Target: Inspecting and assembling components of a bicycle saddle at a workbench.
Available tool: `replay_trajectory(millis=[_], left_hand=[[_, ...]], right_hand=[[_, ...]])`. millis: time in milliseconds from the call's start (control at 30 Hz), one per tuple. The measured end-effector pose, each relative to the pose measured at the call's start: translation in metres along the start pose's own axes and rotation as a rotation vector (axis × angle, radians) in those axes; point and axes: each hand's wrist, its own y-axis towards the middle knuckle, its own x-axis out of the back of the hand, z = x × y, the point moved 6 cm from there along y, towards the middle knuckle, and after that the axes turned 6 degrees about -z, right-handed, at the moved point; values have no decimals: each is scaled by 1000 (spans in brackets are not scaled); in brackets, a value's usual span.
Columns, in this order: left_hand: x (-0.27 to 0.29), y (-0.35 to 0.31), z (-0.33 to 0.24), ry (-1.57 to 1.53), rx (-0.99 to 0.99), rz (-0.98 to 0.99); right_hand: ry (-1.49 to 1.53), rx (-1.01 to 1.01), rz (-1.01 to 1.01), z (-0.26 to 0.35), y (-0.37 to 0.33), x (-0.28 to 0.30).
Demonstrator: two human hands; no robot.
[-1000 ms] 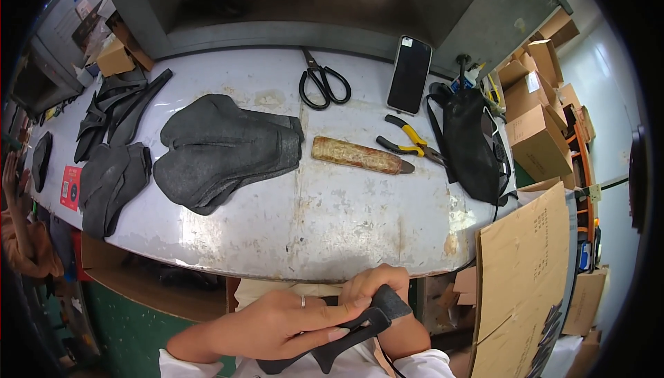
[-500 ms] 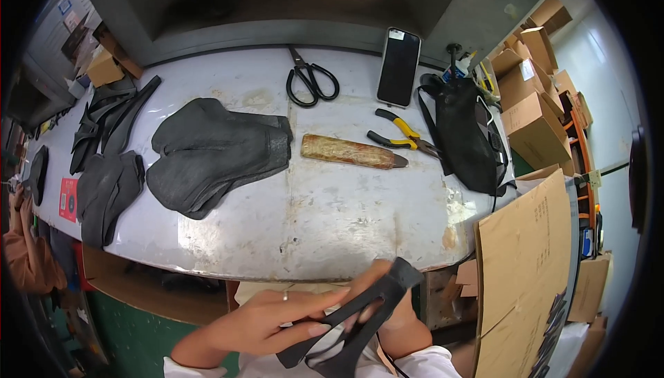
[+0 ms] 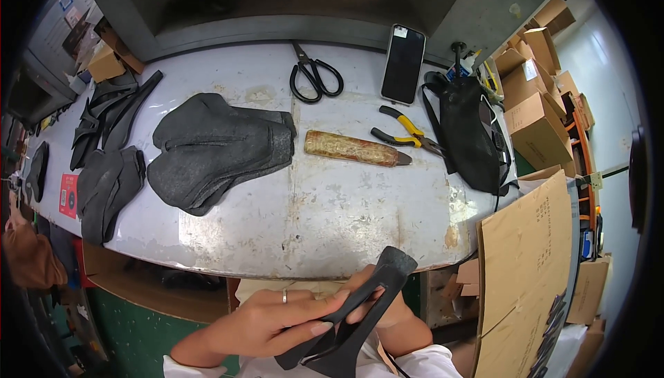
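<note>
Pinching that black piece [image 3: 368, 326] with the left hand [image 3: 273, 317], right hand [image 3: 395, 310] closed around it. Probably two-handed because it's floppy.

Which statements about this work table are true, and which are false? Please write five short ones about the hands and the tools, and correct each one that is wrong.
1. The left hand and the right hand both hold the dark piece. True.
2. The left hand has no ring on it. False: it wears a ring.
3. The tan-handled tool lies between the dark stack and the pliers. True.
4. The handles of the pliers are all red. False: they are yellow and black.
5. The scissors lie to the left of the phone. True.
</note>
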Motion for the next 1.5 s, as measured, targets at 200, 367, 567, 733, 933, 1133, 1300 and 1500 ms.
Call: replay_trajectory(millis=[200,367,567,733,933,1133,1300,1500], left_hand=[[-5,-2,-10,189,-50,3],[-3,-5,6,63,88,9],[2,-12,7,-21,66,-55],[-2,-7,10,-279,221,-147],[-6,-16,21,-537,364,-198],[-4,-17,21,-401,303,-103],[-6,-19,19,-348,308,-70],[-6,-10,18,-370,222,31]], right_hand=[[88,76,-204,3,-7,1],[-48,2,80,3,-2,3],[350,-51,251,10,6,-23],[198,-333,235,-18,1,-26],[171,-444,171,-21,-1,-27],[255,-370,124,-24,-2,-23],[232,-479,44,-23,1,-13],[-54,-459,330,-26,2,-19]])
